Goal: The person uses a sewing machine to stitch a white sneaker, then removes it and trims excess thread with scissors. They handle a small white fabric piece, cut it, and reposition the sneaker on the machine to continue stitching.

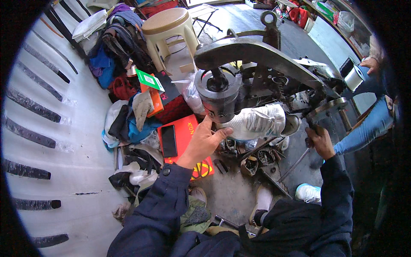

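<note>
Nearest me, the dark sleeves (156,207) reach in from the near edge, and a white-and-blue shoe (308,192) stands on the floor at right. Farther in, at left, I see a black phone (169,141) lying on a red box (188,128). My left hand (205,143) has its thumb against the toe of a white lace-up shoe (263,122), forefinger spread apart from it; I cannot tell whether the hidden fingers grip. My right hand (320,142) is curled around a dark handle (313,128) below a metal wheel (327,108). The lace-up lies sideways beneath the black machine (257,49), toe leftward under its round head. Beyond, at far left, stands a beige stool (167,22).
</note>
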{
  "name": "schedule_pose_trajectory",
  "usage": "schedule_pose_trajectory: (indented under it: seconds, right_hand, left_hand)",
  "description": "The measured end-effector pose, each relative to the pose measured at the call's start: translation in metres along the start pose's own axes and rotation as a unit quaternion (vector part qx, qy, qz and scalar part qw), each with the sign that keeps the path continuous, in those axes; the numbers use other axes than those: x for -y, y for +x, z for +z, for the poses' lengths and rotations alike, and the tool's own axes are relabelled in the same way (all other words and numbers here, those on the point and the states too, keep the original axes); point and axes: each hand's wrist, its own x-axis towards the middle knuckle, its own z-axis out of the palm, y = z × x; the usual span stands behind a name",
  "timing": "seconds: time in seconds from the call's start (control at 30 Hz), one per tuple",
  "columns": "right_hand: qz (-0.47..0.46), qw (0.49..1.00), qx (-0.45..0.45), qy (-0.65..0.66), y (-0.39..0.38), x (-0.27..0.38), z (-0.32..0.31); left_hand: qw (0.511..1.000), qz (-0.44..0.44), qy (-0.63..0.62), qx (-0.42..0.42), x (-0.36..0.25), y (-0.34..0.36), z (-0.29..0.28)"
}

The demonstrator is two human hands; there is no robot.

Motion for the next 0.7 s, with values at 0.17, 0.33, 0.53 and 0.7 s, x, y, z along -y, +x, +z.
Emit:
schedule_pose_trajectory:
  seconds: [0.17, 0.33, 0.53, 0.7]
  right_hand:
    - [-0.160, 0.978, -0.135, -0.024, -0.010, 0.043, -0.040]
    - [-0.171, 0.944, -0.265, -0.099, 0.035, -0.015, -0.100]
    - [-0.080, 0.952, -0.152, -0.255, 0.048, -0.077, -0.067]
    - [0.030, 0.987, -0.027, -0.154, 0.016, -0.036, -0.010]
  left_hand:
    - [1.000, -0.017, -0.010, 0.000, 0.005, 0.000, -0.001]
    - [0.999, 0.023, 0.020, -0.014, 0.006, 0.003, -0.002]
    - [0.991, 0.083, 0.009, -0.105, -0.007, -0.001, -0.005]
    - [0.967, 0.098, 0.089, -0.218, -0.029, -0.009, -0.009]
